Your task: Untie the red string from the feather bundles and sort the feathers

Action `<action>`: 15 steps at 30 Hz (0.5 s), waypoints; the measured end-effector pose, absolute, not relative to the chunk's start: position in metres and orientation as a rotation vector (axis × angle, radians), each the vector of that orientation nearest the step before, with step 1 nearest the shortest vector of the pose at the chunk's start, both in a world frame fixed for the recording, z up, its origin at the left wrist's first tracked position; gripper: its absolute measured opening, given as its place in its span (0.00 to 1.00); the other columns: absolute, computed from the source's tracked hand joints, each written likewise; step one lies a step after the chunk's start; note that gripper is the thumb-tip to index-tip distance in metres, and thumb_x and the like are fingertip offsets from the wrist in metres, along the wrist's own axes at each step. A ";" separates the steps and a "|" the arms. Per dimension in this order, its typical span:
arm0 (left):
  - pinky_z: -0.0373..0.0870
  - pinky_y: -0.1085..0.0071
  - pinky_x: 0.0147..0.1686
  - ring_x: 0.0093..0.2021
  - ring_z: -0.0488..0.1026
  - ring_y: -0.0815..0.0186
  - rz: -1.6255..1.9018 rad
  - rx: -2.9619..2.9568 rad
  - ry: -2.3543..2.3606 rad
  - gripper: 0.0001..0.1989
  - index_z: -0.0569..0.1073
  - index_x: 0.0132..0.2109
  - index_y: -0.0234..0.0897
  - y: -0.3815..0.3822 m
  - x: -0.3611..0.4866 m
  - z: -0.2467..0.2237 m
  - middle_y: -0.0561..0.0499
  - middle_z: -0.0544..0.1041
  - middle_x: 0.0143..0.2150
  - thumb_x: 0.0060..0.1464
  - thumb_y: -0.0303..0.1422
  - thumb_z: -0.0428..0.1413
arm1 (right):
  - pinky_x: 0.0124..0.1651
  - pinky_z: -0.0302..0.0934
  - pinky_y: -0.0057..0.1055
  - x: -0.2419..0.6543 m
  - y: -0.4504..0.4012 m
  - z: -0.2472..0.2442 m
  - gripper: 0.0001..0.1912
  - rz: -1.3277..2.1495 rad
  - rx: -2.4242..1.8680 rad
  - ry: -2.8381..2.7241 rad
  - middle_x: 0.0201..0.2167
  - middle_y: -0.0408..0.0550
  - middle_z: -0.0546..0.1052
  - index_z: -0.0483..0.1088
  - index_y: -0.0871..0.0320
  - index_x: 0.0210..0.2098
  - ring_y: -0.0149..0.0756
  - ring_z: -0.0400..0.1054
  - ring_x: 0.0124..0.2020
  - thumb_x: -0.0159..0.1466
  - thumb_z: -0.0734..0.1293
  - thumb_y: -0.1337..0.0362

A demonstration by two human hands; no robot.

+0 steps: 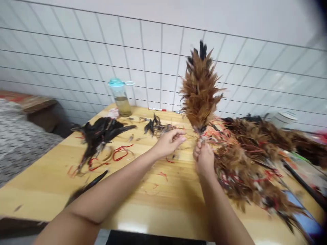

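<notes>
Head view: looks down on a pale wooden table (184,204) set against a white wall (84,51) crossed by dark lines.
Feather duster: the feather duster (200,90), brown with black feathers at its tip, stands upright above the right half of the table, in front of the wall.
Right hand: the right hand (205,154) is closed around the lower end of the feather duster, just below the plumes.
Left hand: the left hand (170,142) hovers to the left of the duster's base, fingers loosely curled, thumb and forefinger slightly apart, touching no part of the duster.
Left side of table: black feathers (102,131) lie in a loose heap, with a red cord (121,153) looped beside them.
Back edge: a clear bottle (123,104) with a turquoise lid (116,82) stands upright, part filled with yellowish liquid; a red marker (157,109) lies to its right.
Middle: small dark feathers (154,126) lie behind the left hand.
Right side of table: brown feather bunches (240,163) are spread with red strings (273,175) among them; a black rod (304,180) lies at their right.
Far right: blurred; a whitish object (282,118) behind the bunches could be a cup.
</notes>
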State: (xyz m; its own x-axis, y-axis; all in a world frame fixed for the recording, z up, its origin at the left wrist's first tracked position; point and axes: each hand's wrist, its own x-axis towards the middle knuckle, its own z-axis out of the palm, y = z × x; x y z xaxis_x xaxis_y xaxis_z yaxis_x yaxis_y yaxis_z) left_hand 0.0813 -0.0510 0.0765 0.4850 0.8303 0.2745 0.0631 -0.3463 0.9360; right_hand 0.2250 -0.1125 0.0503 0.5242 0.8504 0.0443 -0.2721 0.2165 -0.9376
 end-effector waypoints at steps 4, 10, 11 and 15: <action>0.60 0.75 0.27 0.26 0.65 0.73 1.069 1.280 0.681 0.21 0.71 0.33 0.32 -0.027 0.082 0.061 0.52 0.72 0.27 0.50 0.49 0.60 | 0.17 0.38 0.23 0.173 -0.102 0.020 0.25 1.068 -1.090 -0.708 0.17 0.33 0.53 0.59 0.54 0.25 0.23 0.44 0.16 0.53 0.68 0.41; 0.62 0.76 0.25 0.22 0.66 0.74 1.024 1.004 0.531 0.18 0.70 0.24 0.31 0.004 0.073 0.056 0.53 0.71 0.22 0.41 0.41 0.67 | 0.20 0.45 0.25 0.195 -0.088 0.029 0.19 1.283 -1.158 -0.939 0.20 0.39 0.63 0.71 0.56 0.29 0.27 0.52 0.20 0.55 0.70 0.46; 0.64 0.76 0.26 0.23 0.67 0.74 1.004 0.957 0.498 0.16 0.71 0.24 0.31 0.010 0.071 0.056 0.53 0.72 0.22 0.39 0.38 0.67 | 0.22 0.49 0.25 0.200 -0.085 0.032 0.18 1.357 -1.152 -0.976 0.24 0.43 0.69 0.73 0.57 0.30 0.28 0.58 0.24 0.55 0.71 0.47; 0.66 0.75 0.26 0.22 0.69 0.72 0.851 0.927 0.478 0.09 0.72 0.22 0.30 0.027 0.065 0.043 0.51 0.73 0.20 0.33 0.28 0.65 | 0.35 0.60 0.26 0.210 -0.076 0.027 0.20 1.812 -0.944 -0.940 0.38 0.49 0.75 0.75 0.58 0.38 0.33 0.69 0.37 0.55 0.73 0.49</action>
